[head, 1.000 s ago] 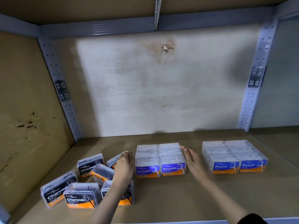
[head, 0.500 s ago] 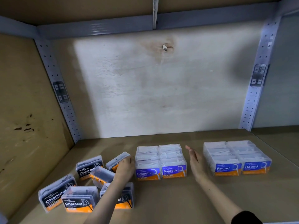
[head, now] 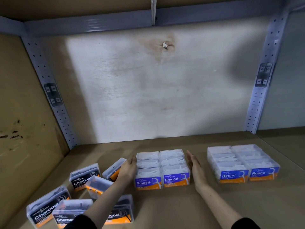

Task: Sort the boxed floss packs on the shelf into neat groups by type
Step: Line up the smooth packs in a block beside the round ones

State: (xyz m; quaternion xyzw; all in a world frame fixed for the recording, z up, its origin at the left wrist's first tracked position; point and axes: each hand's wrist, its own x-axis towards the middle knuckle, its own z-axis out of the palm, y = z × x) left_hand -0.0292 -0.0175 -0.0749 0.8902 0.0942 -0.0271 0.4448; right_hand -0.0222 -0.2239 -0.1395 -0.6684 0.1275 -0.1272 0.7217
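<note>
Several clear Smooth floss packs (head: pixel 162 168) with purple-and-orange labels form a tidy block at the shelf's middle. My left hand (head: pixel 128 168) lies flat against the block's left side, fingers straight. My right hand (head: pixel 194 167) stands edge-on just right of the block, fingers straight, a small gap between them. Several Round packs (head: pixel 242 162) with blue labels make a second neat block to the right. Several black-labelled Charcoal packs (head: pixel 85 178) lie scattered at mixed angles at the left front, one partly under my left forearm.
The brown shelf board (head: pixel 181 204) has a pale back panel (head: pixel 156 90) behind and a cardboard side wall (head: pixel 24 113) on the left. Perforated grey uprights (head: pixel 262 83) stand at both back corners. A further shelf bay lies to the right.
My right hand has come off the Smooth block's right side and now stands slightly apart. My left hand shifted from the loose Charcoal pack to the block's left side.
</note>
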